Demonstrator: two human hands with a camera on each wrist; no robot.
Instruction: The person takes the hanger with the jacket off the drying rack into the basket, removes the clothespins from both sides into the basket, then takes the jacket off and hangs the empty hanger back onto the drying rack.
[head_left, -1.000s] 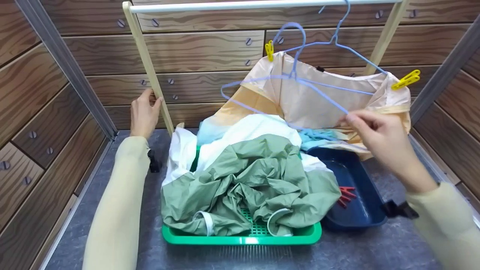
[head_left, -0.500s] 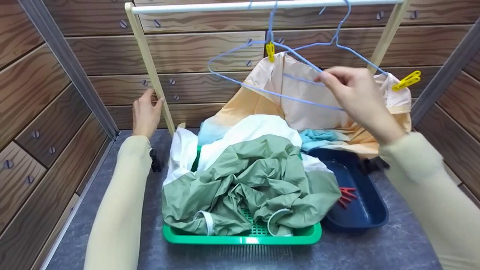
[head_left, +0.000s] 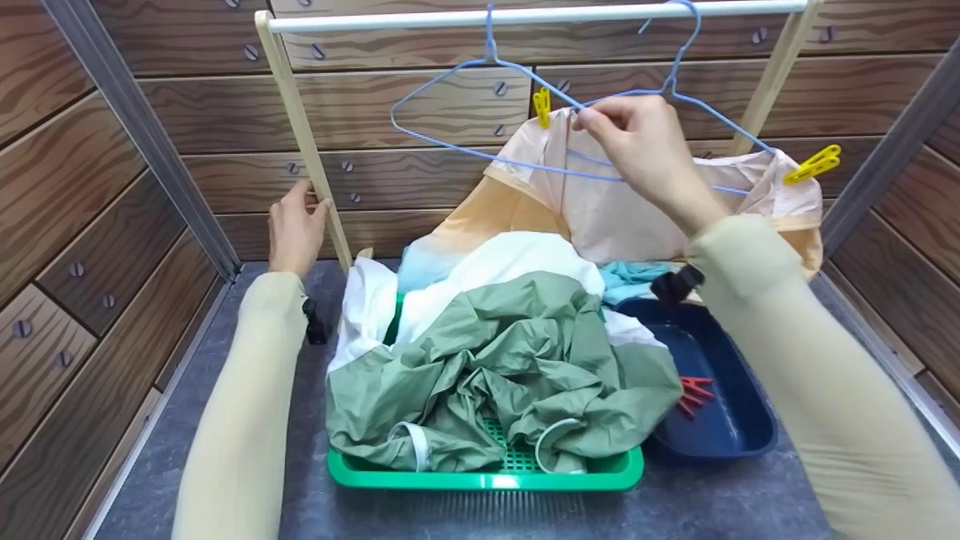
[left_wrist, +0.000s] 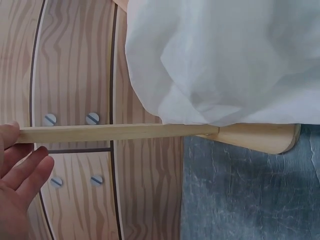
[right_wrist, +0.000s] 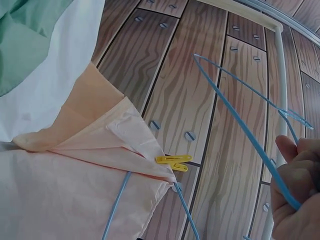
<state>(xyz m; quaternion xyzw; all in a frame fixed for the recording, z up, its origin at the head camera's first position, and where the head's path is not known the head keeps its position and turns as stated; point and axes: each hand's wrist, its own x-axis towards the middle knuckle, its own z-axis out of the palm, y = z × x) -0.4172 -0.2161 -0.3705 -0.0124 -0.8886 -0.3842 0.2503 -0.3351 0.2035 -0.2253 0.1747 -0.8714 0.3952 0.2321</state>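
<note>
My right hand [head_left: 645, 150] pinches one shoulder of a bare blue wire hanger [head_left: 491, 52]. The hanger's hook overlaps the white rail [head_left: 390, 21] in the head view. The right wrist view shows the hanger's wire [right_wrist: 250, 137] running into the curled fingers. At the left, my left hand [head_left: 296, 229] grips the rack's wooden post [head_left: 304, 142] between thumb and fingers, low on the post. A second blue hanger [head_left: 720, 118] hangs on the rail's right part, bearing a peach garment [head_left: 630, 217] with a yellow clothespin [head_left: 812, 165] at each shoulder.
In front of the rack stands a green basket [head_left: 486, 481] heaped with a green-and-white garment [head_left: 480, 337]. To its right lies a dark blue tray [head_left: 731, 427] with red clothespins [head_left: 696, 390]. Wood-patterned walls [head_left: 90, 202] enclose the back and sides.
My right hand has moved up and left with the bare hanger, bringing its hook from in front of the garment up to the rail. The left hand stays on the post.
</note>
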